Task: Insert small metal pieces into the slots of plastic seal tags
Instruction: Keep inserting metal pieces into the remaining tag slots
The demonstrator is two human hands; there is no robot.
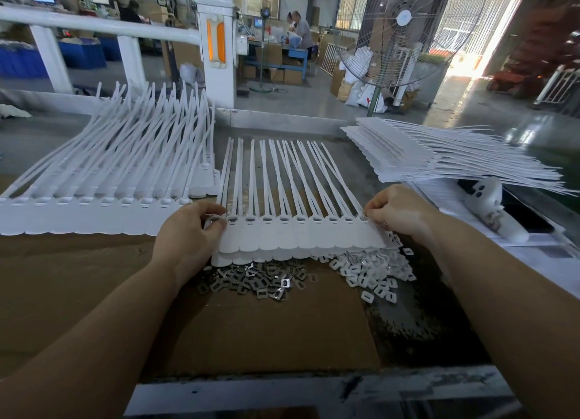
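Seal tags (301, 233), a joined white strip, lie at centre on the cardboard (266, 324); left hand (188, 230) pinches the strip's 9 o'clock end; right hand (395, 211) pinches a small metal piece at the 3 o'clock slot; loose metal pieces (251, 280) heaped at 6 o'clock.

Count, head view. Hands: 2, left hand (188, 230) and right hand (397, 213), one at each end of the middle row.

Middle row of seal tags (301, 233): 10 slotted heads visible in the top layer; further tags lie beneath, number not countable.

Other tag lots: 2, left batch (103, 180) and right stack (439, 155); individual tags too overlapped to count.

Loose-part heaps: 2, metal pieces (251, 279) and white plastic pieces (373, 269); each too many to count.

Standing fans: 2, large fan (408, 32) and small fan (263, 20).
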